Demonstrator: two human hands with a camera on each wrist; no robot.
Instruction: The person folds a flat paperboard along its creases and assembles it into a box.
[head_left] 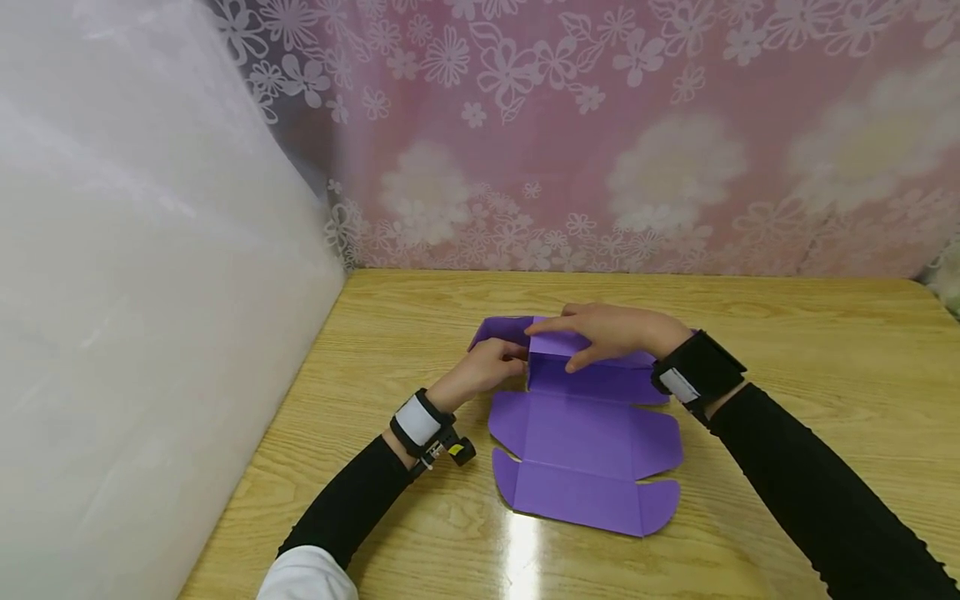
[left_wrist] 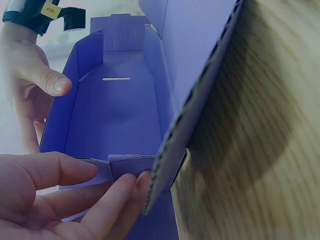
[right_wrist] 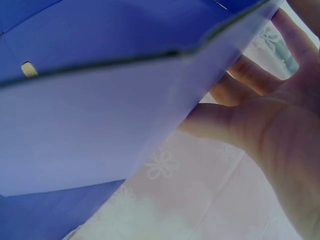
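Observation:
A purple cardboard box [head_left: 581,433], partly folded, lies on the table with its lid panel and side flaps spread flat toward me. Its far part stands up as a tray with raised walls. At the left end, my left hand [head_left: 486,367] pinches the end flap [left_wrist: 132,165] between thumb and fingers. My right hand [head_left: 618,329] reaches over the raised wall from the right, fingers spread. In the right wrist view its fairly straight fingers touch the outside of a purple wall [right_wrist: 90,120]. A narrow slot [left_wrist: 116,78] shows in the box floor.
The wood-grain table [head_left: 825,400] extends around the box. Behind it hangs a pink floral curtain [head_left: 525,150], and a whitish translucent sheet [head_left: 150,250] slopes along the left side. Each wrist wears a black strap [head_left: 699,373]; a small camera [head_left: 461,450] sits on the left one.

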